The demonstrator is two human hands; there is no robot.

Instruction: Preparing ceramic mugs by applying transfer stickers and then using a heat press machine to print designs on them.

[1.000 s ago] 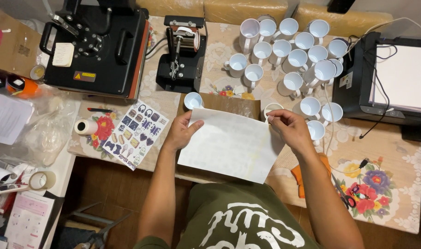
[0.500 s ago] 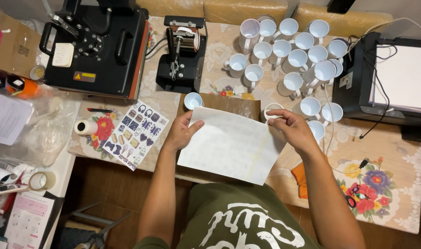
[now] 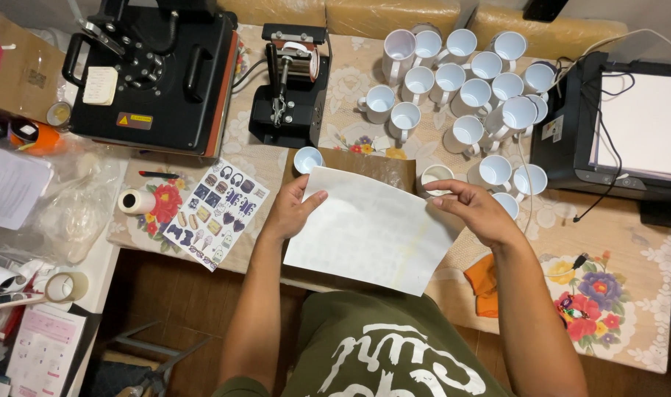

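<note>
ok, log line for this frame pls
left hand: holds left edge of white paper sheet | right hand: pinches its right edge | sheet: above brown paper | nearby: white mugs, sticker sheet

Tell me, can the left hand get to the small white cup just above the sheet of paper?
Probably yes. The left hand grips the paper sheet by its edge, and the small white cup stands just beyond its fingertips with nothing between them, though it would have to let go first.

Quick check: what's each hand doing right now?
Left hand: closed on the sheet of paper, left edge.
Right hand: closed on the same sheet, right corner.
</note>
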